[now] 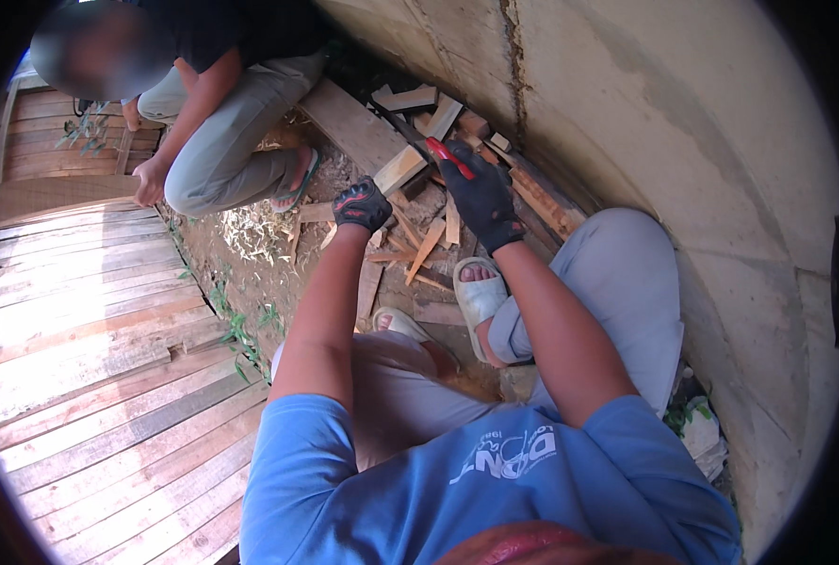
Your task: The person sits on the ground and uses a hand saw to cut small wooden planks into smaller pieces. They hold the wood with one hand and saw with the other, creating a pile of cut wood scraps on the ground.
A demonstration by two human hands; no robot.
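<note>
My right hand (480,193), in a dark glove, is closed around the red handle of a hand saw (449,160). Its thin dark blade slants away to the upper left, across a light strip of wood (401,170). At the near end of that strip is my left hand (362,204), in a black glove with red marks. Its fingers are curled in and seem to grip the wood, though the fingertips are hidden. Beneath the strip, offcuts and split sticks (426,250) lie on the ground in front of my sandalled feet.
A concrete wall (692,132) rises close on the right. At the upper left another person (240,122) crouches, one hand on a board (61,196). Wooden planking (108,377) covers the left side. A wide board (358,127) and wood shavings (259,229) lie farther off.
</note>
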